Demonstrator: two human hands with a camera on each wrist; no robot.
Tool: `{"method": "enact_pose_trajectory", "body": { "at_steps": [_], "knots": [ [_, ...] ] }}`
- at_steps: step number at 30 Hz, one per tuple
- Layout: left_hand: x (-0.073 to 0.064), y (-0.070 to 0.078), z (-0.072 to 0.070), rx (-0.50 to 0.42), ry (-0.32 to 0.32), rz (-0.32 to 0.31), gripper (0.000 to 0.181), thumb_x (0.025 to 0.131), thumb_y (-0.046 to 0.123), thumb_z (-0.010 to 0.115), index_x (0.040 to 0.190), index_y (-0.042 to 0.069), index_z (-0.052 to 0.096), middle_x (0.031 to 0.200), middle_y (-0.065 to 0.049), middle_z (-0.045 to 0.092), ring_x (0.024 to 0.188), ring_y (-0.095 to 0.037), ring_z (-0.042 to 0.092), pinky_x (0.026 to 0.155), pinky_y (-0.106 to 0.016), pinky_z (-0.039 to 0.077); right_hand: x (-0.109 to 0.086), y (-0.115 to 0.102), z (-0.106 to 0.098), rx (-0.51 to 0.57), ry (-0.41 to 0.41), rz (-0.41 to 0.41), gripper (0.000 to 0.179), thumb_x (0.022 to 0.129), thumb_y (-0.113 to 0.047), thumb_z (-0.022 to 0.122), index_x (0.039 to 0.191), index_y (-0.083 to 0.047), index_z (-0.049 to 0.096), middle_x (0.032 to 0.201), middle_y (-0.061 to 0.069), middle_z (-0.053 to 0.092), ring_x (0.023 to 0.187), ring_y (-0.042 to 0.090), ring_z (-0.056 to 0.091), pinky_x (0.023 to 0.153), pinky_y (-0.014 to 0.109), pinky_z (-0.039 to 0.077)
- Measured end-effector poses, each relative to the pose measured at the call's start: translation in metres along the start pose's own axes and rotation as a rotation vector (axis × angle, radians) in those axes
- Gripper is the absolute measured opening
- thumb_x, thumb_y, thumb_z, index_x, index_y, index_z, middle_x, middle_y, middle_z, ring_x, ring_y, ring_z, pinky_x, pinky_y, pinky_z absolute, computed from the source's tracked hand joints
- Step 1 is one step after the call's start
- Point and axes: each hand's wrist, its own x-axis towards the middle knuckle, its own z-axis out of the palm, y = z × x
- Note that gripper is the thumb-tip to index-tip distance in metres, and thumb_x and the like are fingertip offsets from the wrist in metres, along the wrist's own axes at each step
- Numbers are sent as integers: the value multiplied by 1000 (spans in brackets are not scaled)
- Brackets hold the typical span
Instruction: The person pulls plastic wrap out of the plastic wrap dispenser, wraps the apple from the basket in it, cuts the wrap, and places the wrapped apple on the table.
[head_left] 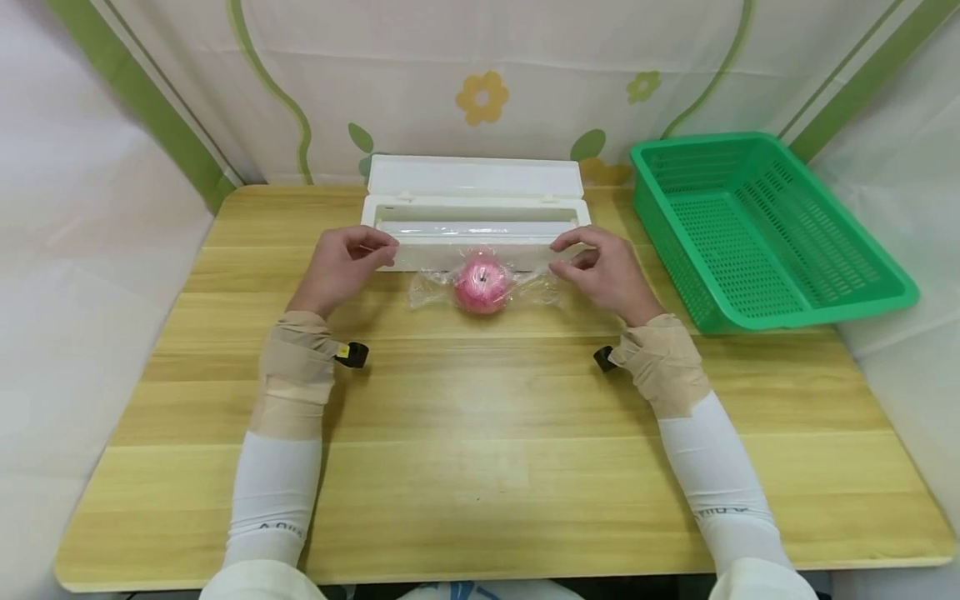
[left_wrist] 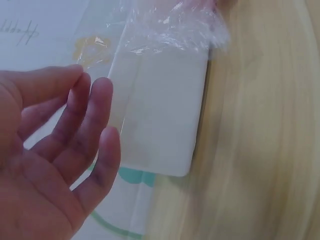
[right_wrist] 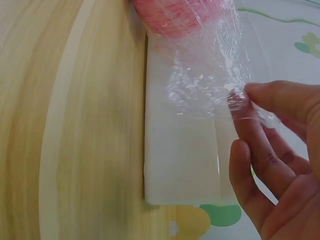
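Note:
A pinkish-red apple (head_left: 482,284), its stem facing up, has clear cling film (head_left: 537,287) crumpled around it and spreading out to both sides. It sits at the front of a white cling film dispenser (head_left: 476,213), whose lid (head_left: 476,176) stands raised with the film roll (head_left: 480,227) visible inside. My left hand (head_left: 349,261) pinches the film's left edge between thumb and index finger. On the other side my right hand (head_left: 600,264) pinches its right edge; in the right wrist view, film (right_wrist: 200,92) bunches at those fingertips.
A green plastic basket (head_left: 772,242) with perforated walls stands on the right part of the wooden table (head_left: 480,467). Behind the dispenser hangs a white curtain (head_left: 420,75) with flower prints. Small black wrist cameras sit on both wrists.

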Motion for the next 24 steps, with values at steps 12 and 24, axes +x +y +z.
{"method": "enact_pose_trajectory", "body": {
  "at_steps": [12, 24],
  "knots": [
    [4, -4, 3, 2, -165, 50, 37, 98, 31, 78, 119, 6, 61, 126, -6, 63, 110, -29, 60, 91, -39, 51, 3, 12, -4, 8, -44, -72, 67, 86, -9, 89, 143, -12, 54, 106, 14, 75, 94, 28, 74, 75, 22, 59],
    [6, 1, 23, 108, -131, 187, 55, 83, 16, 92, 102, 5, 42, 117, -8, 72, 109, -27, 67, 80, -30, 59, 4, 6, 4, -43, -101, -48, 69, 83, -13, 92, 144, -10, 62, 97, 11, 69, 99, 24, 70, 74, 18, 55]
  ]
}}
